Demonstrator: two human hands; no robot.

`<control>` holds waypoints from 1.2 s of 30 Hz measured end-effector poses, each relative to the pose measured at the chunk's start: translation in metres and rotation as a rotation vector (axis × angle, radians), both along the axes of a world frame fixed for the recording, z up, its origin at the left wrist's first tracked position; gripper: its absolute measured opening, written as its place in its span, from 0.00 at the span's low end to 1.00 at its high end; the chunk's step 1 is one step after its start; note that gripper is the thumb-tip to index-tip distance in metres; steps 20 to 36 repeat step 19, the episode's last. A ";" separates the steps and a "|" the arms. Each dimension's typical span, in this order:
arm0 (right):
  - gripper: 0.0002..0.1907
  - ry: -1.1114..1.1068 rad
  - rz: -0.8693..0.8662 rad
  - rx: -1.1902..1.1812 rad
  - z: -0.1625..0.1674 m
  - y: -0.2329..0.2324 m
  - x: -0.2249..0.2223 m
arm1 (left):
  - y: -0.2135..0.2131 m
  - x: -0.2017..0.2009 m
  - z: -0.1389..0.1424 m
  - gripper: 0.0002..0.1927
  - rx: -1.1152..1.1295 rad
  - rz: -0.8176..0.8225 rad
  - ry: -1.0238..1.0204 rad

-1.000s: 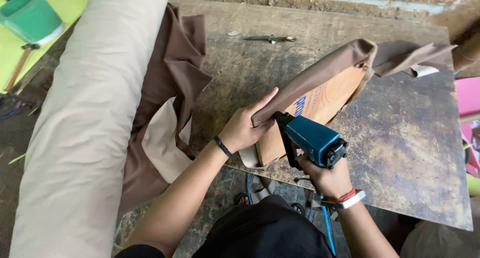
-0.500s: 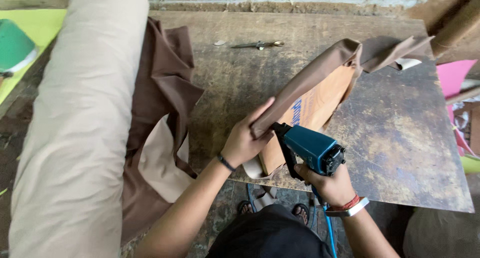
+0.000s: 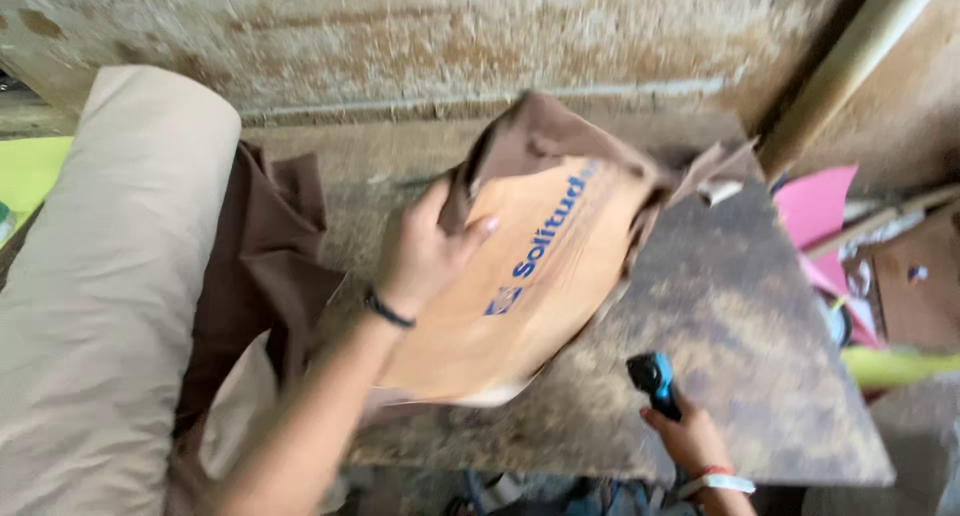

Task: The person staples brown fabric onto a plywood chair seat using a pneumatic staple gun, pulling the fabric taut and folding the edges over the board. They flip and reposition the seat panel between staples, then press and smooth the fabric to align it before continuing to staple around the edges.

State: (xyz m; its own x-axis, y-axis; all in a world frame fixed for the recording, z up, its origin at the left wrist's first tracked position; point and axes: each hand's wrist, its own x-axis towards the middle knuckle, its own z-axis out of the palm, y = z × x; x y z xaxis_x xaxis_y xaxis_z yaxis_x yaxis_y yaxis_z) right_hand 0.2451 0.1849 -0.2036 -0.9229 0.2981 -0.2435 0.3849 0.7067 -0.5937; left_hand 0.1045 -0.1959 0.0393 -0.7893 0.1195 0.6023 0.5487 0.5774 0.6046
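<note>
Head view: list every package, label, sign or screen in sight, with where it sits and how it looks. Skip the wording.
Printed cardboard panel: on the worn table, under the left hand; flat, tan-orange, with blue lettering and a small blue emblem, brown fabric wrapped over its far edge.
No signs or screens are in view.

Orange-tan board (image 3: 520,296) w/ blue print, flat panel, tilted up off the worn table, printed face toward cam. Brown fabric (image 3: 560,136) wrapped over its top edge, bunched at upper right. Blue stapler-type tool (image 3: 655,381), dark nose, lying low at table's near edge, apart from board.
</note>
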 end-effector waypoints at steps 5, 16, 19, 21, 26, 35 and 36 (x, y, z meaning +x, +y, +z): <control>0.44 -0.087 -0.018 0.191 -0.023 0.053 -0.048 | 0.115 -0.066 0.069 0.21 -0.438 -0.094 -0.292; 0.28 0.131 0.081 0.068 -0.035 0.091 -0.097 | 0.208 -0.114 -0.003 0.17 -0.562 -0.060 -0.490; 0.29 0.078 0.017 -0.742 0.002 0.074 -0.131 | 0.216 -0.117 -0.035 0.15 -0.447 -0.055 -0.367; 0.29 0.078 0.017 -0.742 0.002 0.074 -0.131 | 0.216 -0.117 -0.035 0.15 -0.447 -0.055 -0.367; 0.29 0.078 0.017 -0.742 0.002 0.074 -0.131 | 0.216 -0.117 -0.035 0.15 -0.447 -0.055 -0.367; 0.29 0.078 0.017 -0.742 0.002 0.074 -0.131 | 0.216 -0.117 -0.035 0.15 -0.447 -0.055 -0.367; 0.29 0.078 0.017 -0.742 0.002 0.074 -0.131 | 0.216 -0.117 -0.035 0.15 -0.447 -0.055 -0.367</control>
